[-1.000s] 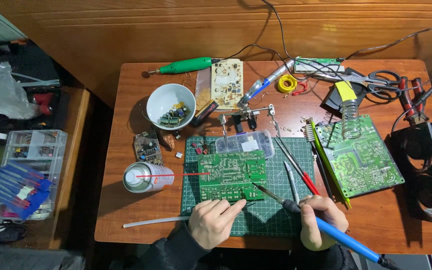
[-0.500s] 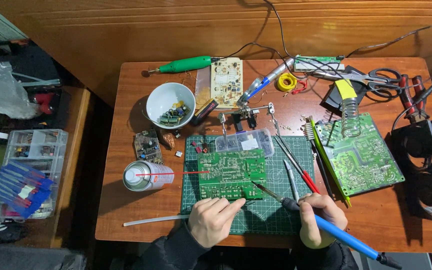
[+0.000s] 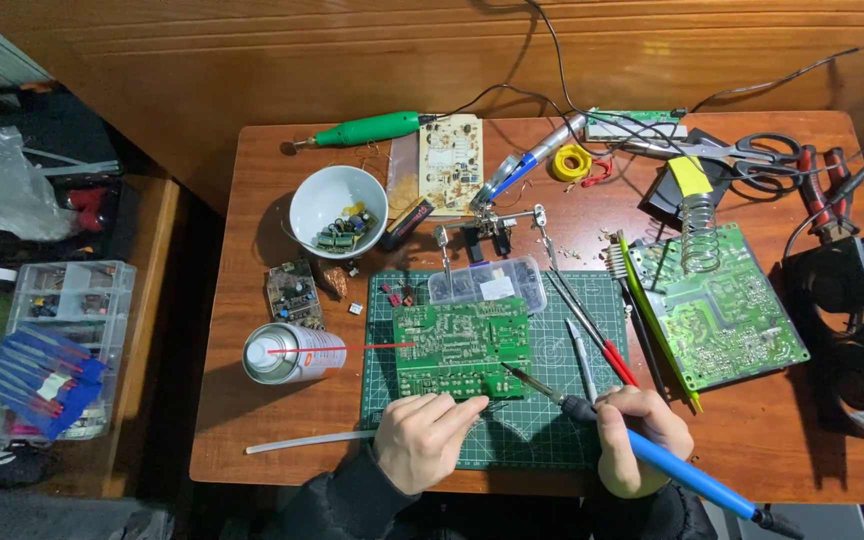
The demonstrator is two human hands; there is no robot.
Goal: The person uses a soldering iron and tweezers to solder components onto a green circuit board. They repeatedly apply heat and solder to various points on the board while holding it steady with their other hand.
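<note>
- The green circuit board [image 3: 462,346] lies flat on the green cutting mat [image 3: 552,440], mid-table near the front edge.
- The right hand [image 3: 637,435] is wrapped around a blue-handled soldering iron [image 3: 652,455], whose tip meets the board's lower right corner.
- The left hand [image 3: 420,435] rests curled at the board's near edge, fingertips on it; whether it pinches anything, I cannot tell.
- A spray can [image 3: 292,352] lies just left of the mat, its red straw reaching to the board.
- A white bowl [image 3: 337,210] of small parts stands behind the can.
- A second green board [image 3: 722,310] lies to the right, partly off the mat.
</note>
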